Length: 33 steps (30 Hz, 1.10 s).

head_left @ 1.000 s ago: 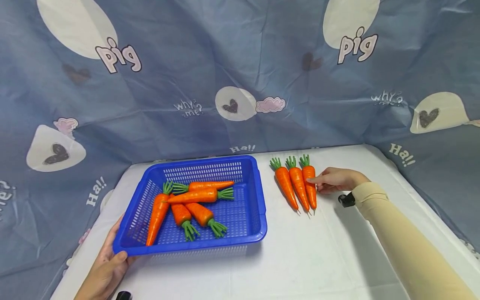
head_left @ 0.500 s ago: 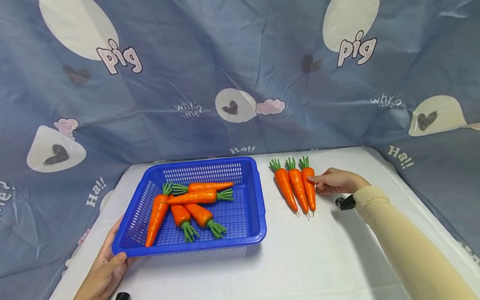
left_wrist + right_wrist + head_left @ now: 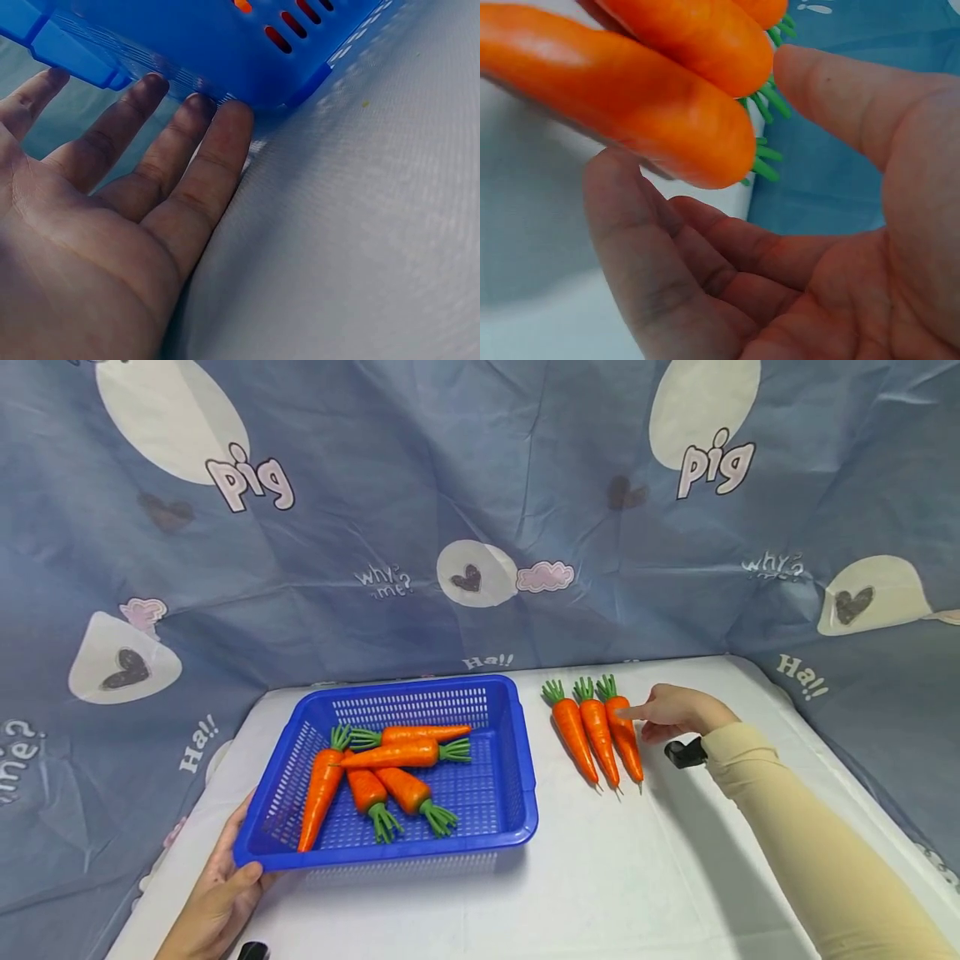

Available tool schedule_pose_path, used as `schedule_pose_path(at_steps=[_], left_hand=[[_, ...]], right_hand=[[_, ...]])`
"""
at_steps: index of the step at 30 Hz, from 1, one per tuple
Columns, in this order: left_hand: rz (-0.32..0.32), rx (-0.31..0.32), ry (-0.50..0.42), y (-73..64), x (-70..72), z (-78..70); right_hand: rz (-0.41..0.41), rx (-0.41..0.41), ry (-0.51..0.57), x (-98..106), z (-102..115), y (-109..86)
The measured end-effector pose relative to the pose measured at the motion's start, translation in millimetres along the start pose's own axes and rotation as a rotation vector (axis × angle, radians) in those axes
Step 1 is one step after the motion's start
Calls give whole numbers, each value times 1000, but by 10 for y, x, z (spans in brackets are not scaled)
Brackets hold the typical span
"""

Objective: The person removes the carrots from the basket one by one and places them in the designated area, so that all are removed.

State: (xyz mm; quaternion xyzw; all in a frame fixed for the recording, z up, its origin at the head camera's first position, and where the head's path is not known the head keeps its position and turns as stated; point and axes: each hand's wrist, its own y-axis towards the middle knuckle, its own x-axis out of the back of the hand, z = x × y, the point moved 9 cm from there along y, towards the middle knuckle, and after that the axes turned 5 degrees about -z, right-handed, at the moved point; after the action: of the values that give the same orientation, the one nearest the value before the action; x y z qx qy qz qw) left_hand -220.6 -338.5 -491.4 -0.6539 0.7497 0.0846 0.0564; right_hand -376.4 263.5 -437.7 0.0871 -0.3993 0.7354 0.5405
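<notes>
My left hand [image 3: 219, 889] is at the near left corner of a blue plastic basket [image 3: 528, 793], thumb at the rim. In the left wrist view its straight fingers reach up to the basket's outer wall [image 3: 180, 45]. Several orange carrots with green tops, one being a carrot [image 3: 318, 797] along the left side, lie inside. My right hand [image 3: 671, 712] is beside the rightmost carrot [image 3: 628, 743] of a row of three, its thumb over the upper part. The right wrist view shows thumb and fingers spread either side of this carrot [image 3: 630, 97].
The left carrot [image 3: 573, 739] and middle carrot [image 3: 600, 743] of the row lie close together, tops toward the back. A white cloth [image 3: 600, 877] covers the table. Behind it hangs a blue printed curtain [image 3: 375, 527].
The rightmost carrot's tip has swung right, so it slants more. My right hand has risen a little off that carrot's side. The left hand keeps its place at the basket; the view shifts slightly.
</notes>
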Motion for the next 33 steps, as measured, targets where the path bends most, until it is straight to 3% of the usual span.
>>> schedule_pose_path(at_steps=[8,17,26,33], left_hand=[[0,5,9,-8,-12,-25],[-36,15,4,-11,1,-9],[-32,11,20,-9,-28,-34],[-22,10,18,-7,-41,-38]], right_hand=[[-12,28,-22,73,121,-72],[28,64,-56,78,352,-168],[43,173,19,-65,755,-240],[56,266,44,-313,1144,-296]])
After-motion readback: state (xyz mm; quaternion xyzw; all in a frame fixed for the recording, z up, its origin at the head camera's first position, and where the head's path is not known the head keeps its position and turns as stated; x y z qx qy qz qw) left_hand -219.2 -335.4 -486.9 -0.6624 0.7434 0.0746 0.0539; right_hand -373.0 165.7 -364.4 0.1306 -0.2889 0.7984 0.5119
